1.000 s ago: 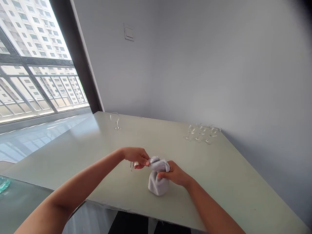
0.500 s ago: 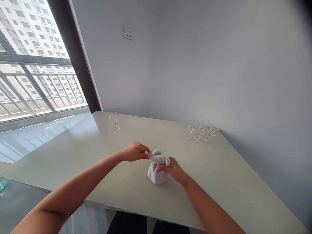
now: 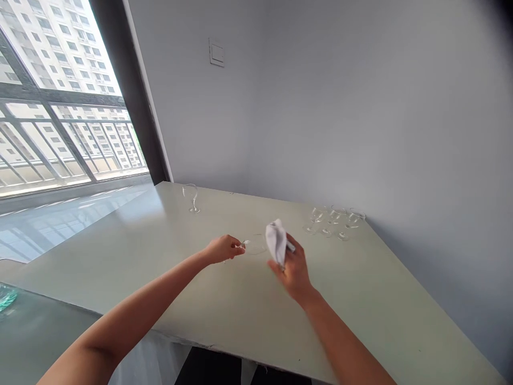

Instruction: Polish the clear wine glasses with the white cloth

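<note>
Over the middle of the pale table (image 3: 224, 305), my left hand (image 3: 224, 249) pinches the stem of a clear wine glass (image 3: 255, 244). The glass lies on its side in the air, its bowl pointing right. Just right of the bowl, my right hand (image 3: 294, 267) grips a bunched white cloth (image 3: 276, 240). The cloth is raised and apart from the glass, and slightly blurred. My right fingers are partly hidden behind the cloth.
One wine glass (image 3: 192, 199) stands at the back left of the table. Several more glasses (image 3: 335, 216) stand together at the back right near the wall. A green glass object (image 3: 7, 297) sits at the far left edge.
My right hand has drawn the white cloth out of the glass bowl and lifted it up and right. The left hand still holds the glass, nearly in place.
</note>
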`<state>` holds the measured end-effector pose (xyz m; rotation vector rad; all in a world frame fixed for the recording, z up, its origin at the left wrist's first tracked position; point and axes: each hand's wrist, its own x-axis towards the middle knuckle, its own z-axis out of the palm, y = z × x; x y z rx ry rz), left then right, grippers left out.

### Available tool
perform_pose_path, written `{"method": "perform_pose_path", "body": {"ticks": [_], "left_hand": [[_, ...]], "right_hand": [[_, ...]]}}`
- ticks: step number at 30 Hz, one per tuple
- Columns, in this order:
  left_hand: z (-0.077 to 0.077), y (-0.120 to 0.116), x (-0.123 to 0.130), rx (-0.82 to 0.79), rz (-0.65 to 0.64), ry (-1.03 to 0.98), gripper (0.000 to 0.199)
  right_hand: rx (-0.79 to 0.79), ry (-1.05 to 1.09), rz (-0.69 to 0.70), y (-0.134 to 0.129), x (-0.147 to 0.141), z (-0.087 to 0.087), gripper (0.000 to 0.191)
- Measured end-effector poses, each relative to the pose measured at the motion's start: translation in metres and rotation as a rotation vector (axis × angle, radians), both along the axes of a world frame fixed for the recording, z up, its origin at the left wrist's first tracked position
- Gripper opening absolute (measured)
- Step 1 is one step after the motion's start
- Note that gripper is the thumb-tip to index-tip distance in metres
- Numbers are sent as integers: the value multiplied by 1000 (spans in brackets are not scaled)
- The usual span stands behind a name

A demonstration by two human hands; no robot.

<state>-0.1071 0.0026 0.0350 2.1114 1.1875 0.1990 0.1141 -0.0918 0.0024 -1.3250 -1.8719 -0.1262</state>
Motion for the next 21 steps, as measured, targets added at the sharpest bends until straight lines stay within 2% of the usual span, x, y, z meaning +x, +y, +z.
{"method": "perform_pose_path", "body": {"ticks": [2,4,6,9,12,14,17,21], "left_hand": [[-3,-10,8,190,-59,85,26],[-5,-21,16,439,-156,148,21],[-6,-29,20,656,-253,149,21],[-7,-35,25,838,-346,75,19],[-9,-37,29,865,-390,42,18],[-11,-37,34,823,-365,11,21],[-13,-37,44,735,-233,-87,24],[-16,-37,63,675,-59,-183,25]], "right_hand": [[-47,-192,150,-8,-16,6,40],[-103,-240,210,-12,-28,13,40],[-159,-137,214,-10,-30,18,35],[-275,226,187,-1,-19,18,33],[-541,649,180,7,-1,10,32],[-652,863,183,8,7,5,29],[-586,1140,199,8,8,-2,26],[-495,1373,392,11,-2,-8,35]]}}
